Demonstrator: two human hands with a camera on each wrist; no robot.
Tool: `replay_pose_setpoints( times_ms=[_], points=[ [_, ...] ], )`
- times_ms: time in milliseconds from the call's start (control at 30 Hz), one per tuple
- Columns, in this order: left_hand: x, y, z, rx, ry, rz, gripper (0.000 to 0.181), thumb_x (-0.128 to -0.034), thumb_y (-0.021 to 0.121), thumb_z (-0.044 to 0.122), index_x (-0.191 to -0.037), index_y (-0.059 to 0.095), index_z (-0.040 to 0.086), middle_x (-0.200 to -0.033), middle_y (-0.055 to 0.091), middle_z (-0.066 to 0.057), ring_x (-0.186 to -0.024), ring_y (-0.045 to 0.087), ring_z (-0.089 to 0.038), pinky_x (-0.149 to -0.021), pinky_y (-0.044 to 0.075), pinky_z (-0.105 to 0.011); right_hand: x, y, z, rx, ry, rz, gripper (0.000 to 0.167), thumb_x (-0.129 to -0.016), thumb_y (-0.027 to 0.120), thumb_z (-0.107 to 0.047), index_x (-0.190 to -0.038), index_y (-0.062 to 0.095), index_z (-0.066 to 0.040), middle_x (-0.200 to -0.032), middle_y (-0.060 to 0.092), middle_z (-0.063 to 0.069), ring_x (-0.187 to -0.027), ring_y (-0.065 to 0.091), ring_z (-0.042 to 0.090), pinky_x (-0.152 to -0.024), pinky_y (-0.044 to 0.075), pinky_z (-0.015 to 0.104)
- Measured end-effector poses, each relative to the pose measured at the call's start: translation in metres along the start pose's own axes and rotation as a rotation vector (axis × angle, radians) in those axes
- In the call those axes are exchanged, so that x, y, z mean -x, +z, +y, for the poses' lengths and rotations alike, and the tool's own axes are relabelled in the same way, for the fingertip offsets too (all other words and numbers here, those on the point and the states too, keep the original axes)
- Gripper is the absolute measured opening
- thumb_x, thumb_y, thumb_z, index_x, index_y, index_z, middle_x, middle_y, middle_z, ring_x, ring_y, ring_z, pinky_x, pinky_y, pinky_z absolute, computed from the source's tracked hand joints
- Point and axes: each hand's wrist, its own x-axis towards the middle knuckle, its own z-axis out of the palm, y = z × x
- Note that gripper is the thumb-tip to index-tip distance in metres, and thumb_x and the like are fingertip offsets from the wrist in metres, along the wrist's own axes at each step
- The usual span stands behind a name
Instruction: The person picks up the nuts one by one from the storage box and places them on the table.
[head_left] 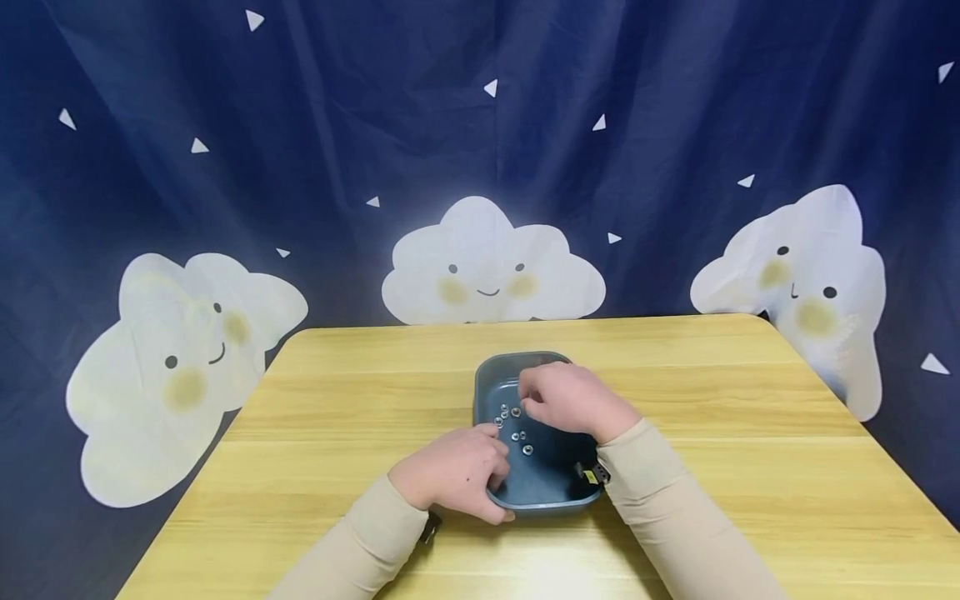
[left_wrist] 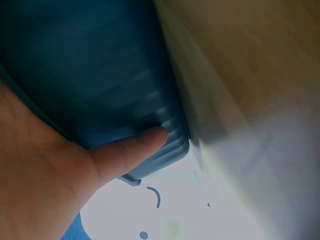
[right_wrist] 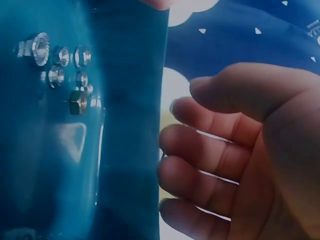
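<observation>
A blue-grey plastic bin (head_left: pixel 551 475) with rounded corners stands on the table. My left hand (head_left: pixel 461 468) grips its near left side, fingers over the rim; in the left wrist view the thumb (left_wrist: pixel 127 152) presses the ribbed outer wall. Several small metal nuts (head_left: pixel 528 450) lie scattered on the bin's floor, mostly toward the left. One looks like a serrated flange nut (right_wrist: pixel 40 48), and a yellowish hex nut (right_wrist: pixel 77 102) lies near it. Above the bin's far right part hovers my right hand (head_left: pixel 573 398), its fingers loosely bent, with nothing visible between them.
The bin rests on a light wood-grain table (head_left: pixel 337 392). Behind the table hangs a dark blue curtain (head_left: pixel 420 100) with white clouds and triangles. A small dark device with a yellow tag (head_left: pixel 592 476) sits at the right wrist.
</observation>
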Motion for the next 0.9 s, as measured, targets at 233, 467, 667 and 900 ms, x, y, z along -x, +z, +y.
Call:
replay_pose_setpoints(
  times_ms=[233,467,667,900],
  points=[
    [0.0,-0.002,0.001,-0.011,-0.008,0.002,0.046,-0.0723,0.077,0.057,-0.054,0.046,0.029,-0.064,0.039,0.022,-0.072,0.035,-0.005,-0.063,0.029,-0.017,-0.001,0.007,-0.002,-0.016,-0.038,-0.093,0.003,-0.09,0.068,-0.02,-0.091,0.07,-0.022,-0.074,0.057,-0.014,-0.067,0.054,0.007,-0.067,0.048,0.029],
    [0.001,-0.002,0.001,-0.015,-0.01,-0.001,0.046,-0.0721,0.077,0.057,-0.054,0.046,0.029,-0.064,0.039,0.022,-0.073,0.035,-0.004,-0.064,0.028,-0.016,-0.002,0.012,-0.002,-0.025,-0.049,-0.18,0.008,-0.088,0.07,-0.019,-0.095,0.071,-0.022,-0.073,0.057,-0.016,-0.067,0.054,0.007,-0.068,0.048,0.03],
    [0.0,0.0,0.001,-0.023,-0.005,0.009,0.047,-0.0715,0.078,0.057,-0.053,0.045,0.029,-0.063,0.038,0.022,-0.073,0.035,-0.004,-0.064,0.028,-0.016,-0.002,0.013,-0.003,-0.029,-0.06,-0.227,0.009,-0.087,0.071,-0.017,-0.096,0.071,-0.021,-0.074,0.056,-0.016,-0.069,0.054,0.007,-0.069,0.048,0.029],
    [0.001,-0.001,0.001,-0.03,0.003,0.017,0.048,-0.0714,0.078,0.058,-0.053,0.045,0.029,-0.064,0.038,0.022,-0.073,0.035,-0.004,-0.066,0.028,-0.016,-0.003,0.017,-0.003,-0.058,-0.064,-0.268,0.01,-0.086,0.072,-0.015,-0.096,0.071,-0.019,-0.075,0.057,-0.015,-0.069,0.054,0.007,-0.069,0.048,0.029]
  ],
)
